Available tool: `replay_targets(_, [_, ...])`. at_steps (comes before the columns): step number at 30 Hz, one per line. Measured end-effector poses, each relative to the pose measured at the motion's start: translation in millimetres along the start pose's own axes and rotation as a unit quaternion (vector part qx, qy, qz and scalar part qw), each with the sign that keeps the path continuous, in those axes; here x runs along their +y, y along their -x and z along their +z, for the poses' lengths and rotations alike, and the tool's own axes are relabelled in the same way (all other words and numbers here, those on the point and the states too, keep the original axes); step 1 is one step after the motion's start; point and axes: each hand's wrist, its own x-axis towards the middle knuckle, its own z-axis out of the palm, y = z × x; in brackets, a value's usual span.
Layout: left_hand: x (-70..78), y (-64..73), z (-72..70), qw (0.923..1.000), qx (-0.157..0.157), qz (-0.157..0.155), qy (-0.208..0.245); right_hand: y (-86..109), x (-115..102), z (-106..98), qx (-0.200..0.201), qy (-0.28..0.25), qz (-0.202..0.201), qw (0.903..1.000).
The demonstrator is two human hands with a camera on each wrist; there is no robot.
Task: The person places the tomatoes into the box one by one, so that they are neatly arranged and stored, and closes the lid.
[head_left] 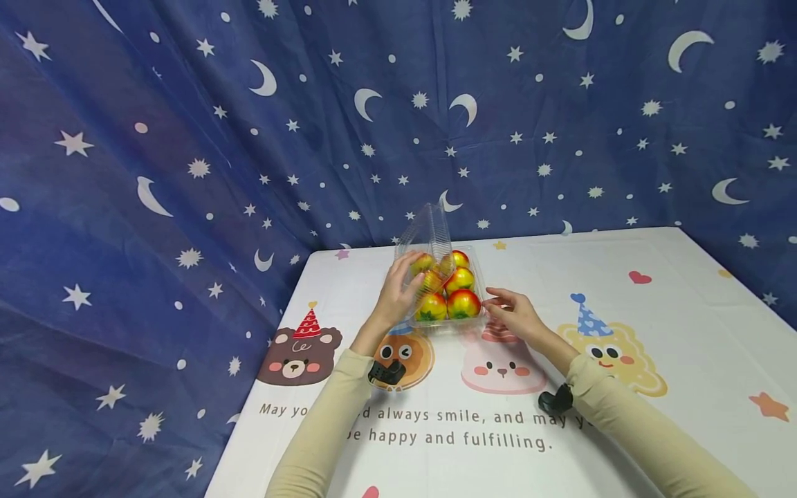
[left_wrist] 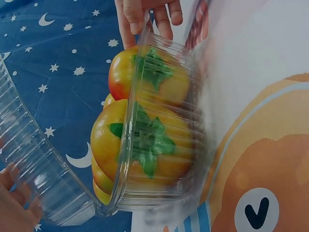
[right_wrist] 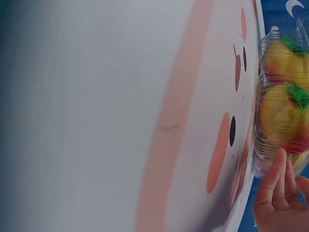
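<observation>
A clear plastic clamshell box (head_left: 478,266) stands near the table's back edge, its hinged lid (head_left: 434,225) raised on the left side. Inside sit several yellow-red persimmons (head_left: 463,303) with green leafy tops, also plain through the wall in the left wrist view as a persimmon (left_wrist: 159,140). My left hand (head_left: 398,294) is at the lid's outer side; its fingers (left_wrist: 21,195) lie against the ribbed plastic in the left wrist view. At the box's right front corner, my right hand (head_left: 513,312) touches the side with fairly straight fingers (right_wrist: 277,169).
A white cloth (head_left: 685,297) with cartoon animals, hearts and lettering covers the table. Right behind the box hangs a blue curtain (head_left: 535,124) with moons and stars, which also runs down the left side. Each wrist carries a black camera (head_left: 389,373).
</observation>
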Motion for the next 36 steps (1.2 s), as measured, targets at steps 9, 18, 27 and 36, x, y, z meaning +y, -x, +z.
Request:
replay_targets(9, [0.2,0.8,1.8,0.9998,-0.009,-0.002,-0.017,0.8,-2.4,-0.2,-0.002,-0.005,0.004,1.0])
replay_targets(18, [0.8,1.7,5.5,0.9986,-0.031,-0.005,-0.042,0.5,-4.3,0.9,0.002,0.004,0.007,1.0])
replay_targets(27, [0.1,1.7,9.1,0.9949,-0.05,0.009,-0.088,-1.6,-3.4,-1.5,0.0,0.009,-0.003,0.9999])
replay_targets(36, [-1.7,6.0,13.4,0.9906,-0.061,0.034,-0.118,2.7,-1.8,-0.6,-0.002,0.01,0.004,0.9999])
